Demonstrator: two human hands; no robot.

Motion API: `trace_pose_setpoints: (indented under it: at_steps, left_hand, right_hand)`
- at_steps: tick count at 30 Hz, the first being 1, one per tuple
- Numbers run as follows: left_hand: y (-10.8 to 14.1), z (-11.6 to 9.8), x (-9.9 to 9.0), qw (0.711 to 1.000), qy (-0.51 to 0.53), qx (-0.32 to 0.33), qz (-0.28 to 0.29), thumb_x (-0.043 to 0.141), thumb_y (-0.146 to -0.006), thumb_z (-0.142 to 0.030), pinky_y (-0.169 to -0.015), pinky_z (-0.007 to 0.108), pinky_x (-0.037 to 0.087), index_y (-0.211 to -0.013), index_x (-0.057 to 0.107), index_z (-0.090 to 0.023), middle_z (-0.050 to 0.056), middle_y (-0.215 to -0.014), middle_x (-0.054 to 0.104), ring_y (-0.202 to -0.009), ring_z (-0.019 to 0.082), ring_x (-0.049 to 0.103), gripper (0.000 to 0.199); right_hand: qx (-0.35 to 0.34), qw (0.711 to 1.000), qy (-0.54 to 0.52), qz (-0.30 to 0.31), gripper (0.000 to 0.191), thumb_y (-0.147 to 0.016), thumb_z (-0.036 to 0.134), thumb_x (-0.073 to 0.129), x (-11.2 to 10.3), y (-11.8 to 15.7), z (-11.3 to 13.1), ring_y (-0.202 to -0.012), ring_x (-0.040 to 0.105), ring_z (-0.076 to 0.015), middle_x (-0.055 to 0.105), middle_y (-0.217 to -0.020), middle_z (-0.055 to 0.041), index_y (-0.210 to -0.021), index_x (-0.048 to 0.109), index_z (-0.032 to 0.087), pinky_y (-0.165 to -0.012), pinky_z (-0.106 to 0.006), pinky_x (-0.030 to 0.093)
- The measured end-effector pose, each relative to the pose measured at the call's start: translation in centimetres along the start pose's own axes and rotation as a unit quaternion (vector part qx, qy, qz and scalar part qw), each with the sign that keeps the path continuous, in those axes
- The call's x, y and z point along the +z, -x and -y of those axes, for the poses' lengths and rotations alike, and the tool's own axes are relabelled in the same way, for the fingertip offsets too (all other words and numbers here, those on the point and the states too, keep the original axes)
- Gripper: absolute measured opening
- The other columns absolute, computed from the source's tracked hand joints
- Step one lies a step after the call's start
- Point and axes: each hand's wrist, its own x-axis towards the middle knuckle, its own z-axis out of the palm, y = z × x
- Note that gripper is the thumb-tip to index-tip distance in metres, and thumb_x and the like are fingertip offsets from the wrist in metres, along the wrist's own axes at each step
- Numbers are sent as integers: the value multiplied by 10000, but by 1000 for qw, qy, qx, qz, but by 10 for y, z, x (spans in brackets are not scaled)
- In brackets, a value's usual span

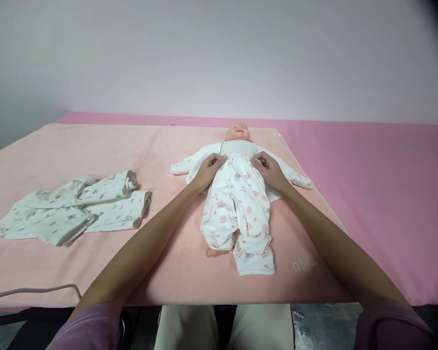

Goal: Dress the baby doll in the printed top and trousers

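A baby doll (pixel 238 131) lies on its back in front of me, its head toward the wall. It wears a white long-sleeved top (pixel 204 154) with the sleeves spread out to both sides. White baby pants (pixel 237 194) with a pink animal print cover its legs and belly. At the left end of the gathered waistband, my left hand (pixel 209 171) pinches the cloth. My right hand (pixel 270 169) grips the waistband's other end. One foot (pixel 216 252) pokes out of the left pant leg, while the right cuff hides the other foot.
Printed baby clothes (pixel 69 206) lie loosely folded to the left. A peach blanket (pixel 160 272) covers much of the table over a pink cloth (pixel 379 194). Near the front left edge runs a grey cable (pixel 32 290). A pale wall stands behind the table.
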Motion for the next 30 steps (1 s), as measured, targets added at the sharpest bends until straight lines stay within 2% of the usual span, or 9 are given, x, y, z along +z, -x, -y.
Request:
trace_pose_setpoints:
  at_steps: [2,4,7,11,14,18,21,26,30]
  left_hand:
    - [-3,-6,-5,995,-65,82,0,738,-917,-676,-755,292,457,-857,562,-226,3,-821,554,-778,161,534,486]
    - [-9,-9,-7,989,-89,119,5,694,-958,-667,-716,284,406,-890,534,-235,-15,-788,486,-728,146,463,465]
    - [-23,-8,-4,997,-45,68,-11,668,-966,-685,-665,277,372,-907,477,-249,-36,-734,438,-667,140,412,480]
    - [-39,-10,3,999,0,-24,-44,752,-908,-651,-642,269,364,-815,453,-234,-35,-717,473,-660,134,439,522]
    - [-42,-22,4,997,-79,18,0,760,-917,-594,-638,281,332,-809,526,-224,-20,-714,516,-666,138,445,451]
    - [-45,-38,3,977,-178,107,54,720,-954,-578,-662,301,323,-825,537,-223,-15,-728,516,-681,143,423,420]
    - [-49,-31,-2,978,-174,101,54,666,-981,-615,-653,306,306,-797,501,-226,-21,-700,458,-661,146,386,461]
    - [-41,2,-10,992,-119,32,-28,610,-985,-686,-695,309,349,-719,459,-221,-11,-719,455,-702,160,424,557]
    - [-29,16,-13,997,-59,-44,-11,690,-907,-727,-750,321,436,-769,576,-214,8,-761,599,-750,185,547,544]
  right_hand:
    - [-53,996,72,3,427,-966,675,638,1,-2,9,-804,503,-192,598,-877,-14,-922,581,254,-770,-345,428]
    - [-46,996,75,19,435,-968,694,614,4,-10,13,-765,489,-192,563,-815,-2,-931,552,265,-742,-340,422]
    - [42,998,-42,28,523,-899,780,638,11,-33,5,-660,444,-173,475,-703,41,-924,478,283,-658,-312,410]
    - [120,983,-138,26,631,-773,806,739,12,-58,-7,-765,552,-184,572,-787,19,-830,424,262,-719,-315,483]
    - [88,996,10,28,484,-887,676,690,6,-62,2,-763,543,-195,592,-758,-4,-788,487,248,-698,-319,435]
    - [7,980,190,54,375,-938,519,680,-3,-64,19,-668,464,-190,558,-684,-9,-753,502,246,-628,-336,326]
    - [14,987,131,95,457,-941,612,672,-3,-66,13,-651,439,-170,517,-680,6,-741,494,243,-616,-320,316]
    - [116,993,-12,-25,648,-832,841,679,10,-44,-19,-649,418,-152,455,-666,34,-714,455,245,-603,-288,351]
    - [134,986,-90,-27,608,-835,846,652,19,-23,-27,-701,538,-191,557,-698,17,-767,527,255,-657,-314,473]
